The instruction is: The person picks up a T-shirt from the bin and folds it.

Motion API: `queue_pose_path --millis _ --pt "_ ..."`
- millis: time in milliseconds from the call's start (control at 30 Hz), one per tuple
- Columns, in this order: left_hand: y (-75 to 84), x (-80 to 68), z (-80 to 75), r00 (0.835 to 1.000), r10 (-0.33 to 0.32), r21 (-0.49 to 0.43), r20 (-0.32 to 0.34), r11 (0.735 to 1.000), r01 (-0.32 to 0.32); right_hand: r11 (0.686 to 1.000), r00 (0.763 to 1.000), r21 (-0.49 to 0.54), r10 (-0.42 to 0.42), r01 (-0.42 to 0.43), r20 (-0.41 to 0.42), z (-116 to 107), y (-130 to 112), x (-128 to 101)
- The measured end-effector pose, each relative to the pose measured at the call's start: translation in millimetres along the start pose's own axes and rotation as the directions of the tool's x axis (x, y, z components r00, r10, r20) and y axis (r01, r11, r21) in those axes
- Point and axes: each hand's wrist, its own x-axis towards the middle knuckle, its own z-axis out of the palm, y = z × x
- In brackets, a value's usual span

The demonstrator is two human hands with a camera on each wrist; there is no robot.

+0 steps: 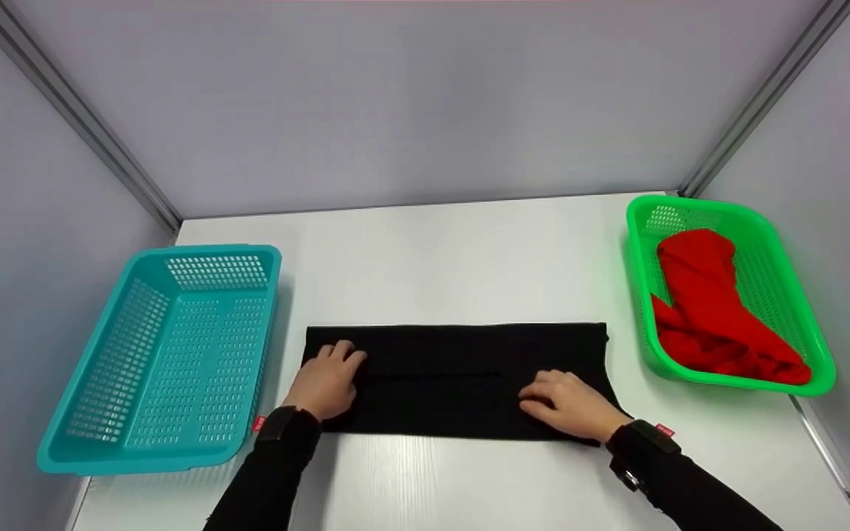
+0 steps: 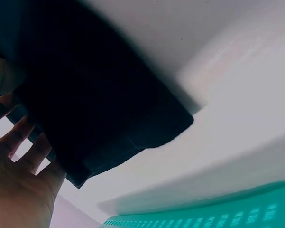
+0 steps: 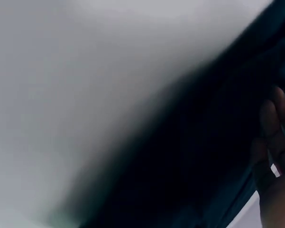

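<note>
- Head view: black cloth (image 1: 454, 380) lies folded flat on the white table (image 1: 469, 258), between teal basket (image 1: 167, 354) and green basket (image 1: 727, 295).
- Left hand (image 1: 329, 383): fingers loosely curled, resting on the cloth's left end.
- Right hand (image 1: 572, 404): fingers bent, pressing its right part.

Both arms in black sleeves are reaching forward, wrists low. The left hand (image 1: 327, 383) is lying palm down with its fingers (image 1: 344, 352) loosely spread, and the right hand (image 1: 569, 404) is also resting flat, fingers pointing left, slightly bent.
</note>
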Motion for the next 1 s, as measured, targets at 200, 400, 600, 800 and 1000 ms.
queue_pose_path --millis 200,400,600,800,1000 --pt "-0.8 -2.0 3.4 0.999 0.036 0.006 0.031 0.999 -0.036 0.938 0.998 -0.346 -0.028 0.006 -0.058 5 3 3" --pt "7.2 -3.9 12.8 0.988 0.151 0.007 0.030 0.988 -0.152 0.845 0.967 -0.490 0.109 -0.212 -0.231 10 1 20" --pt "25.0 -7.4 23.3 0.972 0.232 -0.016 -0.032 0.973 -0.232 0.857 0.901 -0.276 0.422 -0.434 -0.105 14 -7 54" --pt "45.7 -6.8 30.7 0.953 0.302 0.014 0.000 0.953 -0.302 0.905 0.910 -0.153 0.410 -0.398 0.058 23 -9 84" --pt "69.4 -0.6 33.4 0.934 0.343 0.082 0.099 0.933 -0.351 0.977 0.965 -0.062 0.209 -0.202 0.157 25 -14 105"
